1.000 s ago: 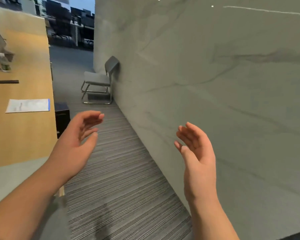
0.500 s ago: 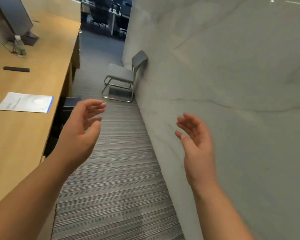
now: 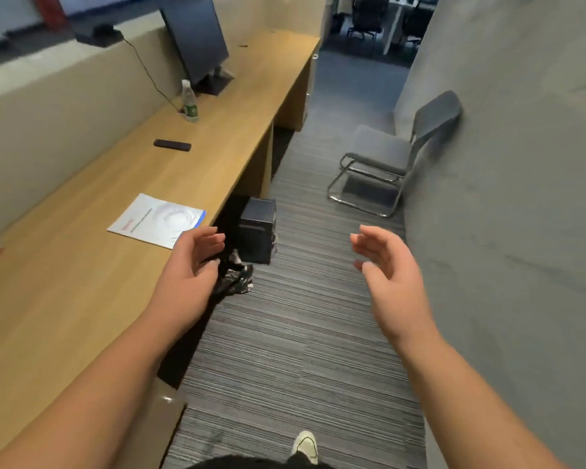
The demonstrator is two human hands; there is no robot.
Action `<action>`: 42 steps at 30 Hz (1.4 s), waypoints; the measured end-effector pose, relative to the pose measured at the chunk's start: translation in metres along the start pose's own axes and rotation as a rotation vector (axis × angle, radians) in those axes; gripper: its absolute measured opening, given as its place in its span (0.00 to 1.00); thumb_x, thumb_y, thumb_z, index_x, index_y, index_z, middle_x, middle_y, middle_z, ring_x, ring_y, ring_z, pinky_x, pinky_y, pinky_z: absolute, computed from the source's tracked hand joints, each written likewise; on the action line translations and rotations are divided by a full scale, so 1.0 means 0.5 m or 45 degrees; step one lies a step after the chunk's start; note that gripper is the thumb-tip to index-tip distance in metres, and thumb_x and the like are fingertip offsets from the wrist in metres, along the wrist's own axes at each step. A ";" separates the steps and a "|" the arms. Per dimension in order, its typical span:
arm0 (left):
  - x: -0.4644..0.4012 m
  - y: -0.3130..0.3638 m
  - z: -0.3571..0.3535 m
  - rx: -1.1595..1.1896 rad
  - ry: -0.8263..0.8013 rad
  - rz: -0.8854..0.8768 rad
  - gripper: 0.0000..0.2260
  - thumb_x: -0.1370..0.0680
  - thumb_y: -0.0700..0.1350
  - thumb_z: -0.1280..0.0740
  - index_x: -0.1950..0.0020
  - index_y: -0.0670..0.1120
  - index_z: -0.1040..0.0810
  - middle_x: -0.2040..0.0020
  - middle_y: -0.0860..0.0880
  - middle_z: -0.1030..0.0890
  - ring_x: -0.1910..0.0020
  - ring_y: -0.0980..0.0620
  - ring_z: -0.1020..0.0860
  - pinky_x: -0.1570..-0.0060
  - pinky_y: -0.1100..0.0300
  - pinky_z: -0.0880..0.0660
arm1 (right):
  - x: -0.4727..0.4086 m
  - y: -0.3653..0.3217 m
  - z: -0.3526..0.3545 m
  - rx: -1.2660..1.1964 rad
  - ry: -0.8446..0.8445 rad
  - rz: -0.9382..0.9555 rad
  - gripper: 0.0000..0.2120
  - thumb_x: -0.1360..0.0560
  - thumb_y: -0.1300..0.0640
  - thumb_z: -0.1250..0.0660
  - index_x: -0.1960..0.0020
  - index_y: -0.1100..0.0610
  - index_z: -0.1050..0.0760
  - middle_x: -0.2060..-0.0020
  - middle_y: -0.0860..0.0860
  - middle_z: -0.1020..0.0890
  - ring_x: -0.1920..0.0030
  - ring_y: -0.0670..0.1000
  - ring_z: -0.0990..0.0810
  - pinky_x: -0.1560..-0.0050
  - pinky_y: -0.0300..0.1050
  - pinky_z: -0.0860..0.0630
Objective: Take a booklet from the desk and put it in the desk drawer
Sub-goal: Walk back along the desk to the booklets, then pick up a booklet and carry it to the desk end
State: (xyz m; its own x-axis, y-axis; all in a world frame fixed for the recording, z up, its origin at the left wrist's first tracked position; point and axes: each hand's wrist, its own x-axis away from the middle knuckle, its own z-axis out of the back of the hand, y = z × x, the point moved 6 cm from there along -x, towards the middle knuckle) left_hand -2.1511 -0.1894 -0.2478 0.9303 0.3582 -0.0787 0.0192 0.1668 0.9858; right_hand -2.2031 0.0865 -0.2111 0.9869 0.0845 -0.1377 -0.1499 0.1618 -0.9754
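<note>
Now: one booklet, two empty hands

One long wooden desk (image 3: 92,299) carries one monitor (image 3: 197,38), one white booklet (image 3: 156,220) with a blue edge (flat, near the front edge), one bottle (image 3: 190,101) and one dark bar (image 3: 172,144). Both hands, left (image 3: 186,279) and right (image 3: 389,275), hang spread and empty; the left is just beside the booklet. One grey chair (image 3: 386,154) stands at the wall.
</note>
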 end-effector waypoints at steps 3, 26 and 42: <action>-0.102 -0.023 0.031 -0.056 0.211 0.116 0.20 0.22 0.29 0.41 0.39 0.51 0.30 0.41 0.48 0.22 0.41 0.56 0.23 0.35 0.60 0.29 | -0.189 0.043 -0.083 0.048 -0.159 -0.100 0.27 0.27 0.74 0.43 0.44 0.44 0.27 0.48 0.46 0.19 0.44 0.47 0.20 0.35 0.56 0.26; -0.464 -0.528 0.229 0.389 1.397 1.075 0.20 0.23 0.29 0.43 0.32 0.39 0.32 0.50 0.47 0.24 0.56 0.50 0.24 0.62 0.60 0.28 | -0.784 0.423 -0.916 0.483 -1.419 -0.407 0.18 0.24 0.69 0.42 0.36 0.60 0.28 0.50 0.53 0.22 0.50 0.50 0.23 0.46 0.46 0.27; -0.535 -0.660 0.235 0.272 1.341 1.458 0.08 0.21 0.41 0.37 0.59 0.45 0.25 0.71 0.45 0.26 0.76 0.50 0.32 0.72 0.63 0.35 | -0.801 0.597 -1.117 0.807 -1.792 -0.544 0.20 0.24 0.61 0.41 0.32 0.60 0.27 0.41 0.54 0.21 0.43 0.52 0.23 0.47 0.42 0.31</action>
State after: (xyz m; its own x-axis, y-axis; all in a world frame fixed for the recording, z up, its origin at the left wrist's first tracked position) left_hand -2.3633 -0.4480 -0.5346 -0.1761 0.6686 0.7224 -0.3562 -0.7275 0.5865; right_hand -2.6094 -0.4480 -0.5435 0.1763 0.6664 0.7244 -0.2436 0.7426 -0.6238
